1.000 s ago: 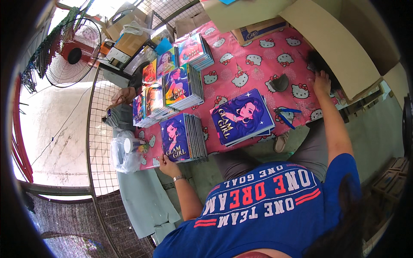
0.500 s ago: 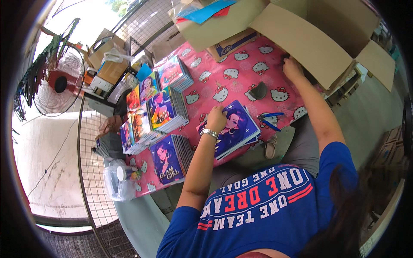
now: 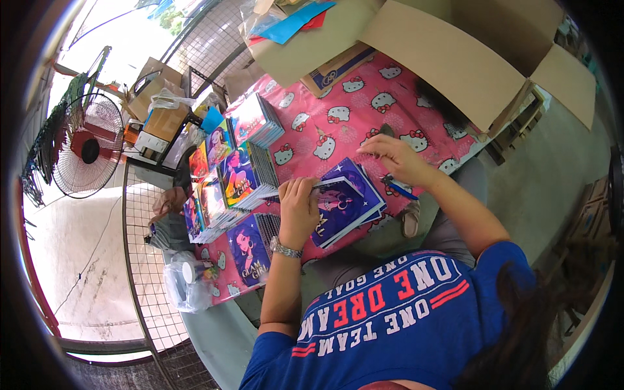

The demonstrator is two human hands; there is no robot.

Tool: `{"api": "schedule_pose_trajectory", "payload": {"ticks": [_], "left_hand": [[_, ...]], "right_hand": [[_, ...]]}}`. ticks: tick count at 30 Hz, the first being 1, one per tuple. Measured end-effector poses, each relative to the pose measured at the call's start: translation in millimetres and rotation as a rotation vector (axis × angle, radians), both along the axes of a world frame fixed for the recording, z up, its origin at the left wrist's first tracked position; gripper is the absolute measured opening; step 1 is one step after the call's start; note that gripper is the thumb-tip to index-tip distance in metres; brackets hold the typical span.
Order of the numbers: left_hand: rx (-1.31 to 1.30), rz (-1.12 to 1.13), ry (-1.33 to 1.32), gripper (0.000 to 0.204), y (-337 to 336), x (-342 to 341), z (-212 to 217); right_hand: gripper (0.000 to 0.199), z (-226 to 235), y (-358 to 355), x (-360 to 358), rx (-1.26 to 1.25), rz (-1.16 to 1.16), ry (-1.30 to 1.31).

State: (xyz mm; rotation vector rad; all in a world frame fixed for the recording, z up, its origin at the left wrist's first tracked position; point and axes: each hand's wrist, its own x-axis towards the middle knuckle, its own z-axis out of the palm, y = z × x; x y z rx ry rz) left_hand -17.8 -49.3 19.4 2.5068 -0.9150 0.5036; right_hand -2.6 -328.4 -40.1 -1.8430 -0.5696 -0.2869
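Far left: fan (image 3: 88, 151), in front of a pale wall. Next, wire mesh (image 3: 148, 260), then a clear bag (image 3: 183, 296) with a white cup (image 3: 189, 272) at the near left corner of the pink cloth (image 3: 304, 144). Notebook stacks (image 3: 242, 174) with multicoloured covers stand packed together on the cloth's left side; a purple stack (image 3: 246, 250) sits just nearer the person. Left hand (image 3: 299, 211), watch (image 3: 285, 248) on its wrist, is at the left edge of the top notebook (image 3: 337, 209), fingers curled over and holding it; exact thumb position can't be told, hand blocks it. That notebook is purple, slightly skewed on the purple pile (image 3: 372, 190), which lies near the cloth's front edge, in front of the person. Flat carton (image 3: 338, 68) lies farther back. Right hand (image 3: 398, 159) is over the pile's far right corner, fingers spread wide, nothing seen in them. Dark piece (image 3: 387, 130) shows just beyond its fingers; blue-handled pliers (image 3: 404, 190) lie just on its near side, partly covered. Sandal (image 3: 411, 221) below the table edge. Big carton (image 3: 448, 62) at the far right, flaps spread.
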Motion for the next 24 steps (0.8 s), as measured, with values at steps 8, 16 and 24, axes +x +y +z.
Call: {"api": "schedule_pose_trajectory", "payload": {"ticks": [8, 16, 24], "left_hand": [[-0.103, 0.067, -0.01, 0.02, -16, -4, -1], [-0.135, 0.077, 0.001, 0.016, -22, 7, 0], [-0.129, 0.067, -0.032, 0.017, -27, 12, -3]], "right_hand": [[0.021, 27, 12, -12, -0.243, -0.094, -0.153], [0.024, 37, 18, -13, 0.041, 0.106, 0.012], [0.026, 25, 23, -21, 0.025, 0.068, -0.082]]}}
